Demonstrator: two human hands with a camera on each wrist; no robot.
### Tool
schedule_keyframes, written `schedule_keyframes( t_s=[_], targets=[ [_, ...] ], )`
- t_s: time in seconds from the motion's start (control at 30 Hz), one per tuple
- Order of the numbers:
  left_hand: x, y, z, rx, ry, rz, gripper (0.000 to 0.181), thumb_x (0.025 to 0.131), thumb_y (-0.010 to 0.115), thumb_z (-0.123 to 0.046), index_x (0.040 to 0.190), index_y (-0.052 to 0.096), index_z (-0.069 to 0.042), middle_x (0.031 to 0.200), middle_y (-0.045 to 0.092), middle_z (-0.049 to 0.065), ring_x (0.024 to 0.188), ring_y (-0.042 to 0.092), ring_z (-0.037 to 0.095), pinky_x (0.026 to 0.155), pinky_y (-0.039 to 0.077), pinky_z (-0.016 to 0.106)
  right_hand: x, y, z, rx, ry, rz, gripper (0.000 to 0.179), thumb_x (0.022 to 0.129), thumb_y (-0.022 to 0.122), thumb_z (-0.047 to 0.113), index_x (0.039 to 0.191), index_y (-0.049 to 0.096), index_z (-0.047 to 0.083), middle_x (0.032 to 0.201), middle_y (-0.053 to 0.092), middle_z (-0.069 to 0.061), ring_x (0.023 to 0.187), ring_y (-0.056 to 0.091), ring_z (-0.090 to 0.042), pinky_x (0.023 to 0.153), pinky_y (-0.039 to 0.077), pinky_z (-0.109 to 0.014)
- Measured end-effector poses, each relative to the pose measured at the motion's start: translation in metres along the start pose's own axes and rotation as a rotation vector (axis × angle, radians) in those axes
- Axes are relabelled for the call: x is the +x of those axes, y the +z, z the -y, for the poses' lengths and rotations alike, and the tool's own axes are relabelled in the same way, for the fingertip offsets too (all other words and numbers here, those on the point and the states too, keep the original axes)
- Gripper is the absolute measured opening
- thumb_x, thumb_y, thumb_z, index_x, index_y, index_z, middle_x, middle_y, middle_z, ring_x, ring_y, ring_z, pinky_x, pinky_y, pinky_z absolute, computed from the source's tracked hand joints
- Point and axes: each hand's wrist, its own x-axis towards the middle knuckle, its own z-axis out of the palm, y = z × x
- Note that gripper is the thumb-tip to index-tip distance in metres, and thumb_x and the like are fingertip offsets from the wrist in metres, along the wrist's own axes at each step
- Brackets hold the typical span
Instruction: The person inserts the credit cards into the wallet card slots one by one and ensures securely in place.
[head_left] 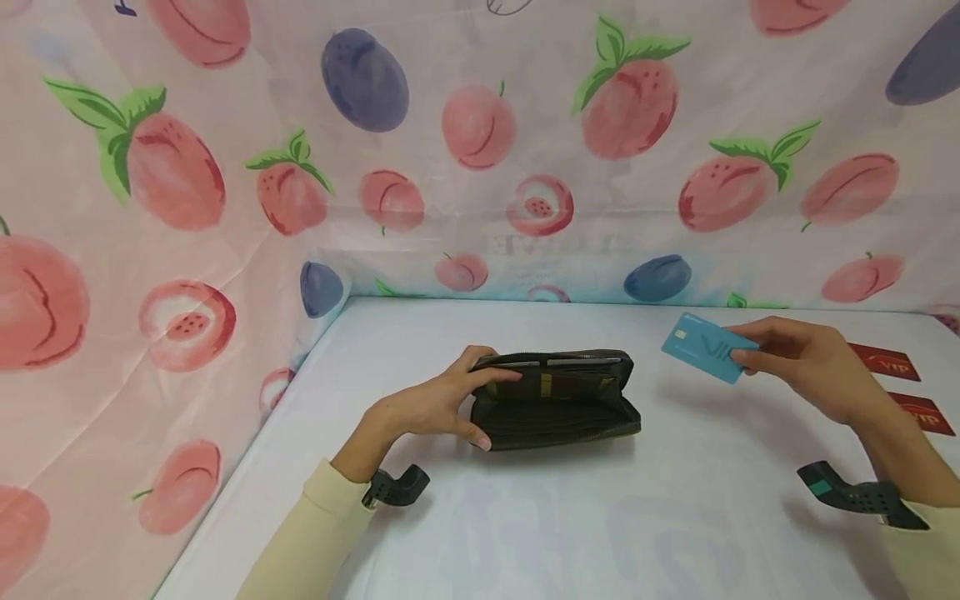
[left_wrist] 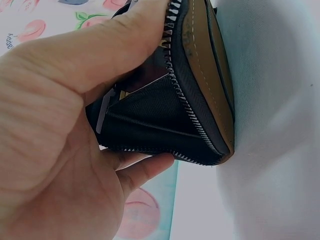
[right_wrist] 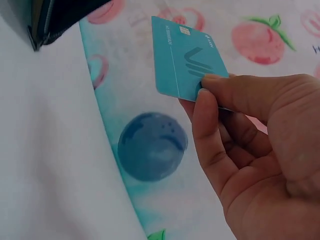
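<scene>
A dark zip wallet [head_left: 555, 417] stands unzipped at the middle of the table, its inner pockets facing the head camera. My left hand [head_left: 442, 400] grips the wallet's left end, the thumb at the lower edge and fingers on the upper side. In the left wrist view, the zip teeth, a folded black side gusset [left_wrist: 155, 107] and the brown outer side show. To the right of the wallet and apart from it, my right hand [head_left: 806, 358] pinches a blue bank card [head_left: 705, 346] by one end between thumb and fingers. The card's chip end points toward the wallet.
Two red VIP cards [head_left: 885, 362] lie on the white tabletop [head_left: 555, 517] at the right, partly behind the right forearm. A fruit-patterned cloth [head_left: 450, 50] hangs along the back and left sides. Each wrist wears a dark strap mount [head_left: 401, 486].
</scene>
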Motion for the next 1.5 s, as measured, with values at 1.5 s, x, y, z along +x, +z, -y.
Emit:
schedule_keyframes(
  t_s=[1.5],
  targets=[
    [0.002,0.000,0.002,0.015,-0.001,0.006,0.084,0.075,0.081,-0.034,0.147,0.037,-0.028,0.151,0.011,0.004,0.135,0.022,0.022,0.102,0.035,0.042,0.008,0.110,0.110,0.050,-0.712,0.097,0.041,0.074,0.075,-0.012,0.107,0.073,0.011,0.093,0.067,0.006,0.074,0.060,-0.005,0.065,0.050,-0.020]
  ],
)
